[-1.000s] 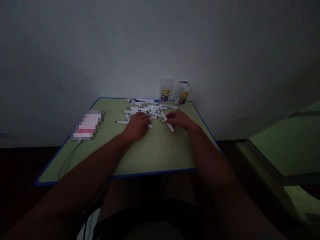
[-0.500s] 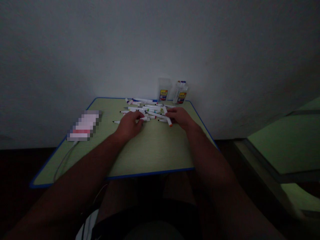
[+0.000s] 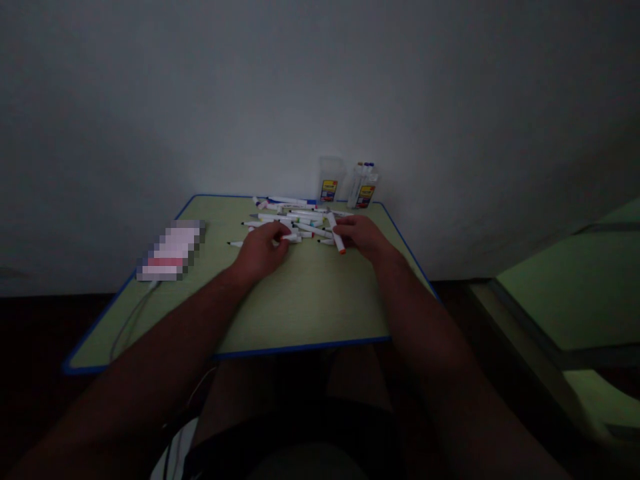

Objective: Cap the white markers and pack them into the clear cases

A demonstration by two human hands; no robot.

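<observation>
Several white markers (image 3: 306,216) lie in a loose pile toward the back of the table. My left hand (image 3: 263,248) rests at the pile's near left side, thumb and fingers closed on a white marker (image 3: 291,237) pointing right. At the pile's right side my right hand (image 3: 364,235) pinches another white marker (image 3: 337,233), which has an orange-red end toward me and slants across the pile. A dark-tipped marker (image 3: 235,244) pokes out to the left from under my left hand.
A clear plastic case (image 3: 330,175) with a yellow label stands behind the pile. Beside it, a second case (image 3: 365,193) holds several upright markers. A pixelated phone-like object (image 3: 173,250) with a cable (image 3: 127,320) lies on the left of the blue-edged table (image 3: 310,307).
Both hands keep their grips and places on the markers. The whole view has shifted very slightly; nothing else visibly differs.
</observation>
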